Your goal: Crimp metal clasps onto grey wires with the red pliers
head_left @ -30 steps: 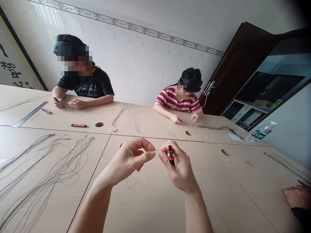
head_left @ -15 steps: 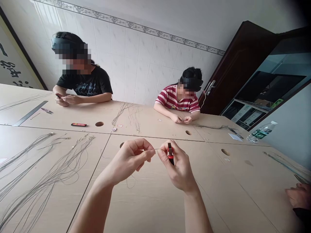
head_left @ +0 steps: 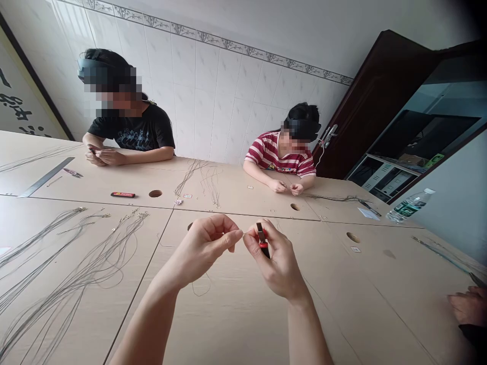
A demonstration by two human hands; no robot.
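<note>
My left hand [head_left: 207, 248] is raised over the light wooden table [head_left: 236, 324], thumb and forefinger pinched on the end of a thin wire [head_left: 201, 290] that loops down below it. My right hand [head_left: 277, 261] is closed round a small red and black tool [head_left: 262, 241] and its fingertips meet the left hand's at the wire's end. Both hands hover close together above the table's middle.
Several long thin wires [head_left: 72, 268] lie spread on the left. Across the table sit a person in a black shirt [head_left: 131, 129] and a person in a striped shirt [head_left: 279, 154]. A metal ruler [head_left: 45, 177], a water bottle [head_left: 409, 207] and another person's hand [head_left: 466, 306] are nearby.
My hands have drifted slightly left and closer together, the tool tilting a little. The two people opposite have brought their own hands together.
</note>
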